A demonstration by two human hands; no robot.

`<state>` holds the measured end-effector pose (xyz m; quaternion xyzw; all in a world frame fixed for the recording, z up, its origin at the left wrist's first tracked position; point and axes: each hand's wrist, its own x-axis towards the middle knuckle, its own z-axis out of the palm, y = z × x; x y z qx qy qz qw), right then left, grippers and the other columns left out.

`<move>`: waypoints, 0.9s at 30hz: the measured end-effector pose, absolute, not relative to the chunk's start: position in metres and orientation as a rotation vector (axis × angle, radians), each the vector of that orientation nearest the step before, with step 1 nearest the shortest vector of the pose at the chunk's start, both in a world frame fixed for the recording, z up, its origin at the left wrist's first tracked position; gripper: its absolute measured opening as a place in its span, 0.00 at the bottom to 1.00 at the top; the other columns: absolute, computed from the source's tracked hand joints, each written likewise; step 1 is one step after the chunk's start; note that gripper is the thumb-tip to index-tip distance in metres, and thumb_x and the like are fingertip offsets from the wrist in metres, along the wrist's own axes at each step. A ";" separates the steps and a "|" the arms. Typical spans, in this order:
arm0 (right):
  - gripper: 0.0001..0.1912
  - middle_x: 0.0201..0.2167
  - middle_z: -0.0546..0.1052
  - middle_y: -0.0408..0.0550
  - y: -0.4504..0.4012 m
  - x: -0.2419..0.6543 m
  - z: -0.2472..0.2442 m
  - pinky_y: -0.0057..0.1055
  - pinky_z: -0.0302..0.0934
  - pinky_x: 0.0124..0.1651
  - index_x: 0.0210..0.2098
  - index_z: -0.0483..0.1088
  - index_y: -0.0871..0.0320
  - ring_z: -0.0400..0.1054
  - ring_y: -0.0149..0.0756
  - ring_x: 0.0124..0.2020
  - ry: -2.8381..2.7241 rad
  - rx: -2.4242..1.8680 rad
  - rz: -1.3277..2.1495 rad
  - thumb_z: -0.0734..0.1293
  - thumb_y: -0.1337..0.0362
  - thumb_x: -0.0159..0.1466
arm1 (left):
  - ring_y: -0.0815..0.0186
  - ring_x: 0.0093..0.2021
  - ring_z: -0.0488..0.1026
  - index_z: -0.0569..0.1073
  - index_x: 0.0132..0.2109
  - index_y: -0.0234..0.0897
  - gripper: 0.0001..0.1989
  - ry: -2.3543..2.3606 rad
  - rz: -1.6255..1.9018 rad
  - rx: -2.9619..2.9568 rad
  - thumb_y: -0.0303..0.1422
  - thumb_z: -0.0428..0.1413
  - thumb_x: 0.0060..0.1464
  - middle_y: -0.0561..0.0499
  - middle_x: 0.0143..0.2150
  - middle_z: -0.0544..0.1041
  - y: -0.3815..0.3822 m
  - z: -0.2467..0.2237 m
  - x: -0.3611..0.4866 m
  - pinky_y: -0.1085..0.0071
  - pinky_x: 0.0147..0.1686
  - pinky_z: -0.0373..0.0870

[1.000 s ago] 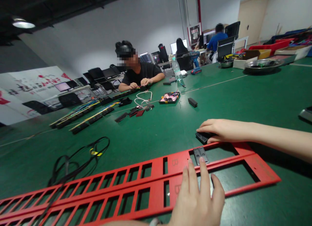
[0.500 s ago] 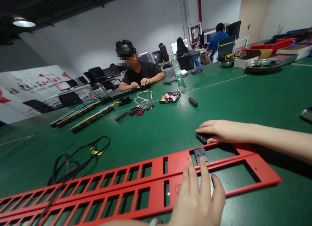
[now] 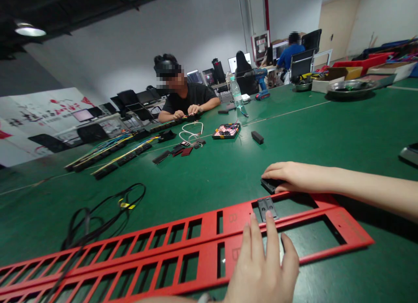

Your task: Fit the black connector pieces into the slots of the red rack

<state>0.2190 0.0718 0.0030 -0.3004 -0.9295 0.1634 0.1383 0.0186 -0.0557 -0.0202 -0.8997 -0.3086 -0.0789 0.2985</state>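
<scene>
Two long red slotted panels [image 3: 209, 268] lie side by side on the green table, marked with a letter B. My left hand [image 3: 263, 268] rests over them with fingers spread, fingertips by a small black plastic module [image 3: 267, 209] seated in an opening of the far panel. Just beyond that panel's far edge, my right hand [image 3: 290, 176] curls its fingers over a black plastic block [image 3: 268, 186] on the table. Part of this block is covered by the hand.
A black cable [image 3: 76, 233] loops over the panels at left. Farther off are wired black strips [image 3: 122, 157], a white cable [image 3: 192, 131], a black box with wires [image 3: 226, 131], a black bar [image 3: 257, 137], a bottle [image 3: 235, 92] and a drill [image 3: 262, 83]. A co-worker [image 3: 189, 96] sits opposite.
The view has shifted very slightly, so everything sits a little farther left. Both hands keep their places on the panel and the black block.
</scene>
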 end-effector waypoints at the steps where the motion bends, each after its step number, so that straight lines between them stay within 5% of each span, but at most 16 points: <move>1: 0.17 0.44 0.68 0.55 0.072 0.219 0.003 0.32 0.57 0.47 0.46 0.65 0.61 0.63 0.38 0.44 -2.682 -0.867 0.477 0.61 0.65 0.57 | 0.52 0.47 0.67 0.64 0.46 0.34 0.15 -0.818 -0.211 -2.389 0.36 0.45 0.53 0.35 0.50 0.67 -0.056 -0.020 0.019 0.55 0.45 0.61; 27: 0.19 0.42 0.67 0.53 0.076 0.218 -0.006 0.31 0.59 0.44 0.47 0.64 0.60 0.64 0.36 0.41 -2.603 -0.867 0.459 0.63 0.68 0.55 | 0.52 0.49 0.65 0.63 0.48 0.35 0.16 -0.833 -0.162 -2.407 0.36 0.44 0.53 0.35 0.53 0.64 -0.057 -0.020 0.018 0.54 0.47 0.58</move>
